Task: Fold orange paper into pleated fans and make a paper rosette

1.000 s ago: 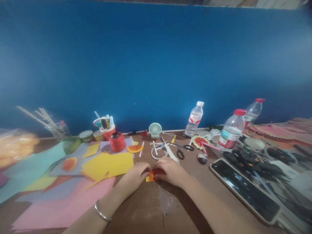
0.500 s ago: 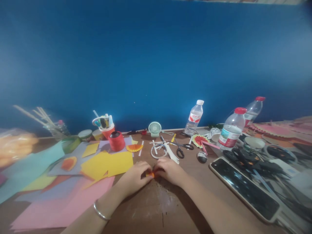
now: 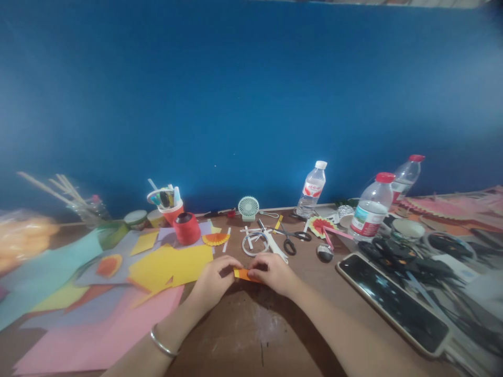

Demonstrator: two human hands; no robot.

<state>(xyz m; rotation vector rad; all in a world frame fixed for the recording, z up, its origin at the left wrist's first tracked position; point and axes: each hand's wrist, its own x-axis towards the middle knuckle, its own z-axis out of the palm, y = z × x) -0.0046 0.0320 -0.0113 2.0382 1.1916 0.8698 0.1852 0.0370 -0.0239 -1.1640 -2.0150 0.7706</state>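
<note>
A small orange strip of paper with a yellow end (image 3: 244, 274) lies between my two hands, just above the brown table. My left hand (image 3: 217, 278) pinches its yellow left end. The fingers of my right hand (image 3: 273, 273) are closed on its right part and cover some of it. Left of my hands lie yellow paper sheets (image 3: 192, 262), and an orange pleated paper fan (image 3: 216, 239) is behind them. Beyond my right hand are a clear ring (image 3: 254, 244) and black-handled scissors (image 3: 290, 246).
A phone (image 3: 393, 303) and tangled black cables (image 3: 412, 262) lie at the right. Bottles (image 3: 369, 214) stand behind them. A red thread spool (image 3: 187, 229), a cup of tools (image 3: 172, 213) and a small fan (image 3: 248, 208) stand along the back. Pink paper (image 3: 98, 335) is at the left.
My hands have moved slightly apart, and more of the orange strip now shows between them. Earlier only a small bit of it was visible at my fingertips.
</note>
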